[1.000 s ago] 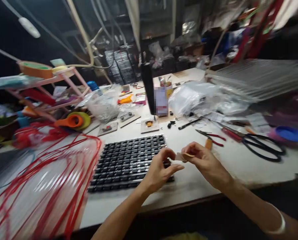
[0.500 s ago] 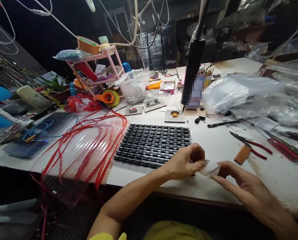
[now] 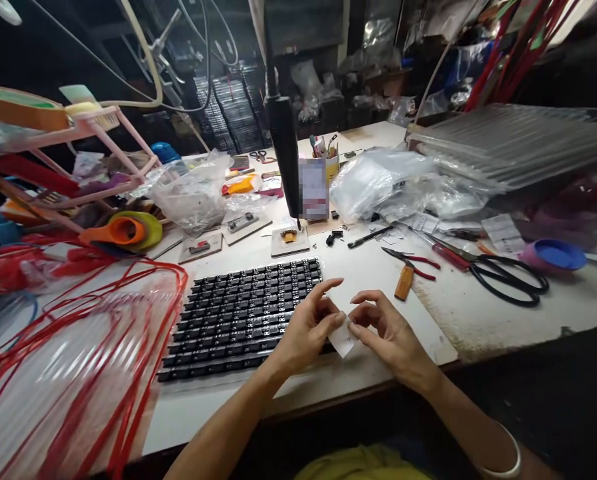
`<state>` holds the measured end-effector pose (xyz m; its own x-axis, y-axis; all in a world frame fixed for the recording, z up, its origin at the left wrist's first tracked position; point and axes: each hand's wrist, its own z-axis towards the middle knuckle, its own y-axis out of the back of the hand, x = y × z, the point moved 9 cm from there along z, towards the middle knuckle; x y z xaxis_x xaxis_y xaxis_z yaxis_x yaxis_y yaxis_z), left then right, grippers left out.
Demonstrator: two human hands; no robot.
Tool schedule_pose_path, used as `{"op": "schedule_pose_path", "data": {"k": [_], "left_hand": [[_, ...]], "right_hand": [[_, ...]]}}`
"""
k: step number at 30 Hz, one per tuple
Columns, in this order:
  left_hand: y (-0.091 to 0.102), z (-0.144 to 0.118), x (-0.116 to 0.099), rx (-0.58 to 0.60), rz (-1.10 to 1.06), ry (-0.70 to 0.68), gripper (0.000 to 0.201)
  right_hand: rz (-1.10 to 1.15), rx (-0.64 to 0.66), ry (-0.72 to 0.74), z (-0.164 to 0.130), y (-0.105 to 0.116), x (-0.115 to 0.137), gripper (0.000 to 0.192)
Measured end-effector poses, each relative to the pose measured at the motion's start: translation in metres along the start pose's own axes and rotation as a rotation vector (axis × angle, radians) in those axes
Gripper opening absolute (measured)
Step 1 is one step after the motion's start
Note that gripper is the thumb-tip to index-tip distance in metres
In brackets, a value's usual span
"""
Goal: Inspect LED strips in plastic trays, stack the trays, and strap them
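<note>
Between my hands is a small white paper slip (image 3: 342, 343) with a faint mark on it, hanging point down. My left hand (image 3: 308, 327) pinches its upper left edge between thumb and a finger. From the other side, my right hand (image 3: 391, 333) pinches the upper right edge with thumb and fingertip. Both hands are over the near right corner of a clear tray filled with rows of black electronic parts (image 3: 243, 313). Past the tray, a black electric screwdriver (image 3: 284, 153) hangs tip down over a small block fixture (image 3: 291, 243) with an orange piece on it.
Red straps (image 3: 143, 373) lie over clear plastic trays on the left. At right are red-handled pliers (image 3: 413, 263), black scissors (image 3: 508, 277) and a blue-and-purple round container (image 3: 558, 257). Clear plastic bags (image 3: 378, 180) lie farther back. A pink rack (image 3: 123, 153) stands at far left.
The view has swung to the right, bringing the scissors and stacked trays into sight. My hands have drawn closer together, and the paper slip now hangs lower and more upright between them.
</note>
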<state>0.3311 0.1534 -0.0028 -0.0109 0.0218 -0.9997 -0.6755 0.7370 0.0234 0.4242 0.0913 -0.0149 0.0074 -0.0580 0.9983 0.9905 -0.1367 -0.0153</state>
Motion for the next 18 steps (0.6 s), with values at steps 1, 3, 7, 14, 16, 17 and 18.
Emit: {"op": "schedule_pose_path", "data": {"k": [1,3,7,14,16,17,18], "left_hand": [[0.001,0.001,0.000,-0.008,-0.026,-0.001,0.048],[0.001,0.001,-0.002,-0.022,-0.092,-0.018,0.053],[0.001,0.001,-0.005,-0.050,-0.110,-0.081,0.058],[0.017,-0.002,-0.011,-0.217,-0.007,-0.101,0.007],[0.019,-0.001,-0.014,-0.224,0.046,-0.102,0.005],[0.021,-0.001,-0.015,-0.227,0.062,-0.105,0.006],[0.022,-0.001,-0.016,-0.228,0.077,-0.110,0.007]], "right_hand": [[0.032,-0.026,0.026,0.001,0.002,0.002,0.027],[0.091,-0.099,0.080,0.003,0.008,0.007,0.024],[0.100,-0.198,0.125,0.005,0.016,0.010,0.009],[0.107,-0.199,0.082,0.006,0.016,0.005,0.012],[0.082,-0.183,0.082,0.008,0.014,0.005,0.019],[0.058,-0.175,0.093,0.009,0.013,0.005,0.021],[0.030,-0.170,0.108,0.010,0.012,0.006,0.023]]}}
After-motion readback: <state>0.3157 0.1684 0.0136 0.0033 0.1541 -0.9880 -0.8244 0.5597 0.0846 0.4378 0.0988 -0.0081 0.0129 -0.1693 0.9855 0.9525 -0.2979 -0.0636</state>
